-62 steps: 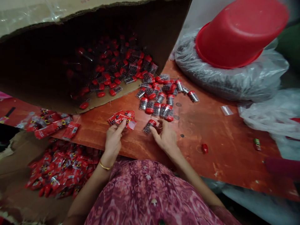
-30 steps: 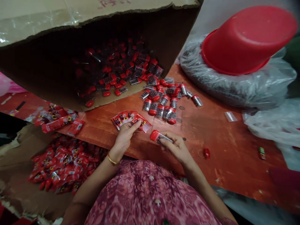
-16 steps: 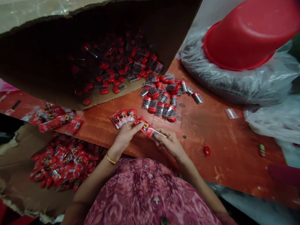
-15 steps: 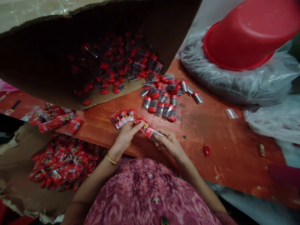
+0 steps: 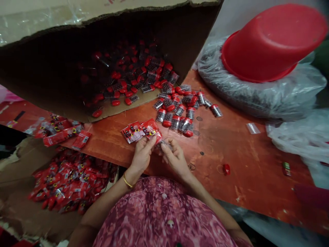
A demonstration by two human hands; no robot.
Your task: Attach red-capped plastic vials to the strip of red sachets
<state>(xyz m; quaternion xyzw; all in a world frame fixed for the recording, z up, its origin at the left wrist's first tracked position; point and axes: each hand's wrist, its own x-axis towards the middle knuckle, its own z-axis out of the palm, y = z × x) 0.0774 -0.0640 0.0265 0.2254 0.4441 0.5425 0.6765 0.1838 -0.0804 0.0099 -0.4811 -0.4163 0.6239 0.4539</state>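
Note:
My left hand (image 5: 142,152) pinches a small red printed packet (image 5: 152,128) between thumb and fingers, its printed face turned up. Close beside it, my right hand (image 5: 175,157) is closed at the packet's lower end, where a clear, greyish part shows between the fingers. What lies inside that end is mostly hidden. Flat red cards or packets (image 5: 131,131) lie fanned on the table just beyond my left hand. Farther off, a loose pile of small clear containers with red caps and dark contents (image 5: 175,120) spills from a tipped cardboard box (image 5: 113,112).
At lower left, an open carton (image 5: 17,185) holds many red packets (image 5: 69,178); more packets (image 5: 63,132) lie on the table's left edge. A red tub (image 5: 267,44) rests upside down on a plastic-wrapped bundle (image 5: 246,97). A small red piece (image 5: 226,169) lies at right.
My right hand has moved left, closer to my left hand. The packet, stretched slantwise between both hands before, now stands with its red end up beyond my left fingers.

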